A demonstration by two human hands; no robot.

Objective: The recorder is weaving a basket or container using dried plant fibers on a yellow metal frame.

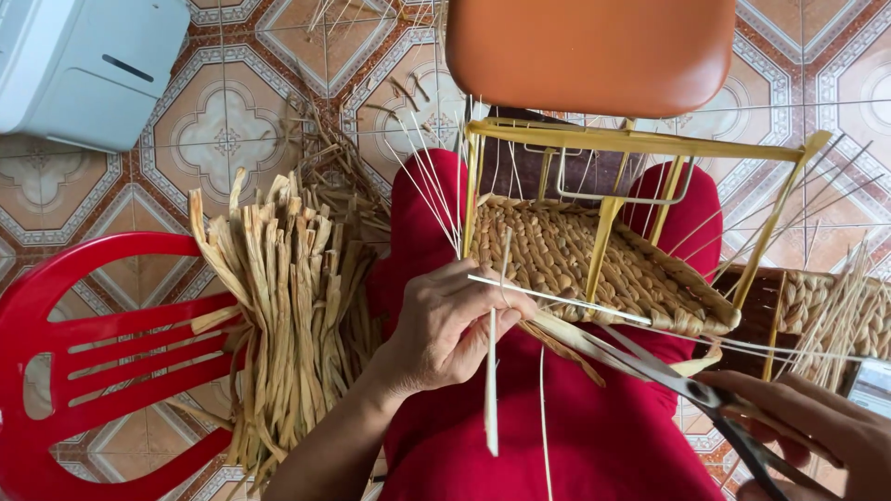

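Trimming looks to be the step in hand: the half-woven basket [594, 264] lies on the lap, the left hand [445, 325] pinches pale strips [557, 300] taut, and the right hand [817, 431] grips open scissors [668, 371] needing careful alignment, beside a straw bundle [288, 306].

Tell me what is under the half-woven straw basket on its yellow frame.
The half-woven straw basket rests on the person's lap in red trousers. The left hand grips strands at its near edge. Whatever lies beneath the weave's middle is covered.
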